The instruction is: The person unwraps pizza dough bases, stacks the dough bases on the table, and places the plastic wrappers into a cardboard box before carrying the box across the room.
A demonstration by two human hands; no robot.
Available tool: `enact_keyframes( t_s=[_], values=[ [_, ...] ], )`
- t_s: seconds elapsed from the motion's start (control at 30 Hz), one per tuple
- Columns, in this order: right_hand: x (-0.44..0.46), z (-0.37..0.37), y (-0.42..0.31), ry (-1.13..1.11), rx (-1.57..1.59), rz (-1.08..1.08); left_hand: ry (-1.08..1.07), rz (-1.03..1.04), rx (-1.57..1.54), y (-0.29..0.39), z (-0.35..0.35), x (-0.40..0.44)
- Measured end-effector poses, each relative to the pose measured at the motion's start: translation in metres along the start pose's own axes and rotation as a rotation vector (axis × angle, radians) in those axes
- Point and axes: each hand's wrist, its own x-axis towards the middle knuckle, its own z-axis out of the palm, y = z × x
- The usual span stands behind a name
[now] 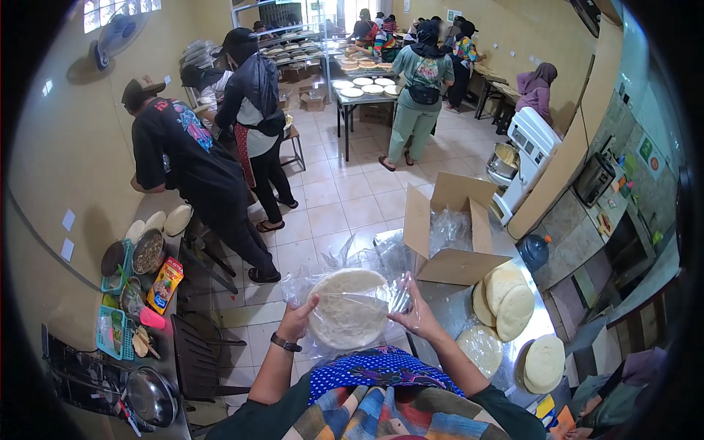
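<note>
In front of my chest I hold a pale round flatbread, like a pizza base point(345, 312), inside a see-through plastic bag point(400, 282). My left hand point(295, 321) is closed on the left edge of the bag and bread. With fingers closed, my right hand point(416, 312) grips the bag at its right side. The loose end of the plastic spreads out beyond the bread. To my right, more round flatbreads point(515, 312) lie stacked on a metal table point(440, 301), and a wrapped flatbread point(480, 350) lies nearer to me.
An open cardboard box point(458, 260) with plastic inside stands on the metal table. Bowls, baskets and a pan point(150, 396) fill the left counter, beside a dark chair point(198, 352). Several people work farther off, near a table of flatbreads point(367, 86) and a stand mixer point(528, 147).
</note>
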Motion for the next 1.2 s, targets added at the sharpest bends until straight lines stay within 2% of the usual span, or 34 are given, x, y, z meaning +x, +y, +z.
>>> enact_keyframes(
  t_s=[0.03, 0.07, 0.17, 0.23, 0.3, 0.33, 0.5, 0.57, 0.63, 0.73, 0.8, 0.87, 0.93, 1.03, 1.1, 1.2],
  values=[
    [0.002, 0.001, -0.005, 0.138, -0.101, -0.173, -0.011, -0.009, 0.002, -0.001, -0.001, 0.0],
    [-0.003, 0.004, -0.009, 0.051, 0.148, 0.13, -0.008, -0.005, 0.002, -0.002, -0.002, 0.0],
    [0.004, 0.004, 0.015, 0.018, 0.094, 0.106, -0.01, 0.003, -0.029, -0.004, -0.004, 0.0],
    [0.008, 0.007, 0.011, 0.069, 0.048, 0.049, -0.083, -0.091, -0.051, -0.01, -0.01, 0.001],
    [0.009, 0.014, 0.021, 0.011, 0.312, 0.299, -0.102, -0.097, -0.049, -0.011, -0.011, -0.002],
    [0.009, 0.018, 0.023, 0.081, 0.296, 0.143, -0.118, -0.104, -0.048, -0.009, -0.009, -0.004],
    [0.006, 0.011, 0.015, 0.042, 0.066, 0.073, -0.132, -0.103, -0.002, -0.004, 0.001, -0.007],
    [0.004, 0.004, 0.007, -0.266, 0.417, 0.47, -0.148, -0.126, 0.011, -0.003, 0.001, -0.006],
    [0.004, 0.003, -0.01, -0.251, 0.361, 0.421, -0.167, -0.128, 0.043, -0.005, -0.001, -0.004],
    [0.004, 0.008, -0.012, -0.279, 0.452, 0.328, -0.212, -0.175, 0.009, -0.008, -0.005, -0.003],
    [0.001, 0.008, -0.025, -0.212, 0.396, 0.251, -0.239, -0.197, 0.009, -0.01, -0.008, 0.005],
    [-0.003, 0.003, -0.028, -0.186, 0.31, 0.331, -0.265, -0.222, 0.01, -0.015, -0.011, 0.011],
    [-0.007, -0.003, -0.022, -0.16, 0.224, 0.409, -0.122, -0.239, 0.056, -0.019, -0.005, 0.014],
    [-0.011, -0.02, -0.008, -0.104, 0.403, 0.369, -0.091, -0.134, -0.046, -0.008, 0.009, 0.013],
    [-0.013, -0.033, -0.009, -0.099, 0.61, 0.321, -0.127, -0.159, -0.083, -0.004, 0.011, 0.014],
    [-0.014, -0.034, -0.006, -0.131, 0.48, 0.405, -0.208, -0.215, -0.126, -0.035, -0.015, 0.017]
  ],
)
